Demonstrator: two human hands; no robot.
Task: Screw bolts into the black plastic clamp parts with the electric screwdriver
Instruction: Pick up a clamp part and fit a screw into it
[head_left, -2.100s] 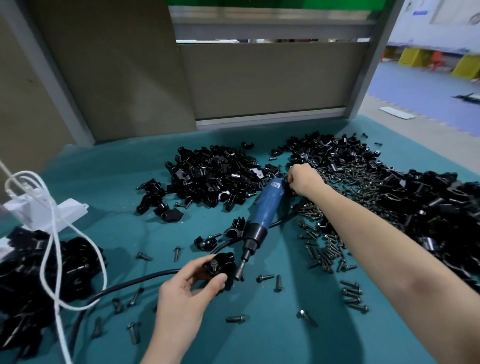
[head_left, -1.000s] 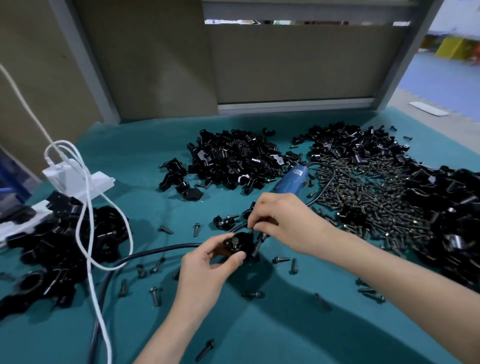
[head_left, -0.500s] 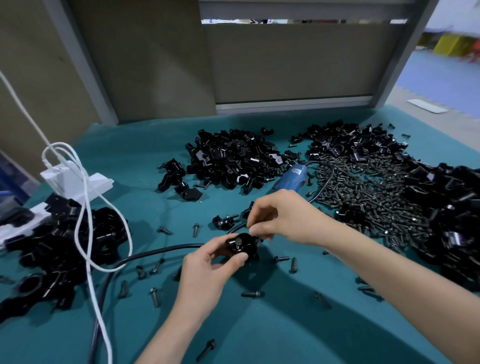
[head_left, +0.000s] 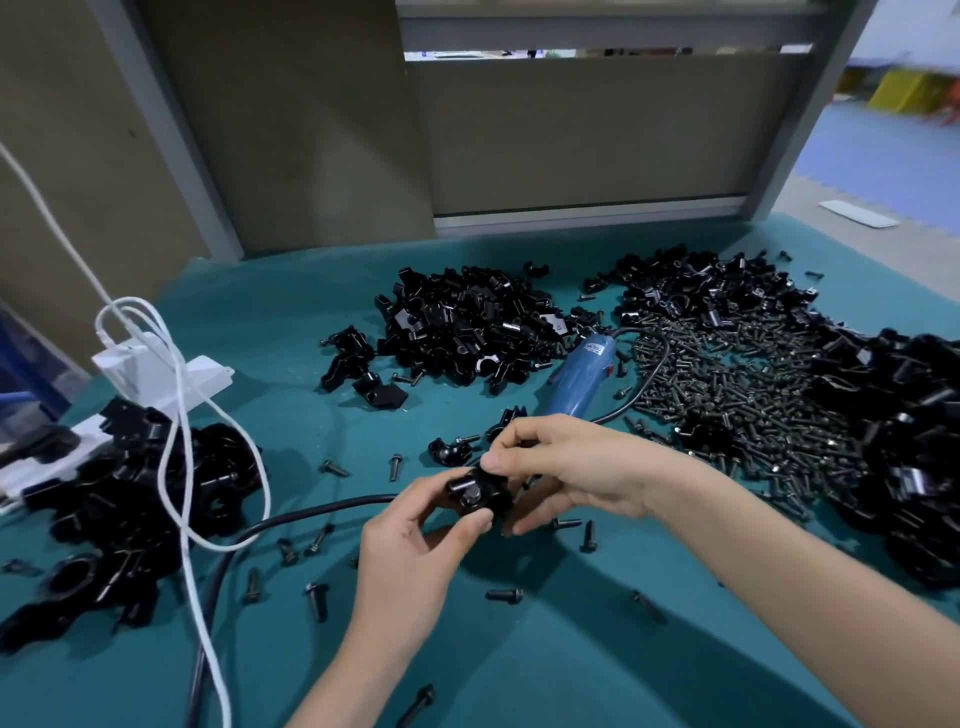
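Note:
A black plastic clamp part (head_left: 475, 496) with a bolt head showing on top sits between both my hands, just above the teal mat. My left hand (head_left: 410, 551) grips it from below and the left, thumb on its front. My right hand (head_left: 566, 467) pinches its upper right side with thumb and fingers. The blue electric screwdriver (head_left: 584, 376) lies on the mat behind my hands, held by neither hand, its tip hidden by my right hand. A big spread of loose bolts (head_left: 727, 395) lies to the right.
Piles of black clamp parts lie at the back centre (head_left: 467, 327), far right (head_left: 904, 441) and left (head_left: 130, 499). A white power strip (head_left: 161, 379) with a white cable (head_left: 176, 467) sits at left. A black cord (head_left: 291, 519) crosses the mat. Stray bolts (head_left: 317, 600) dot the front.
My right hand left the bolt pile and came to the clamp in my left hand. It now pinches the clamp's upper side. The screwdriver has stayed on the mat.

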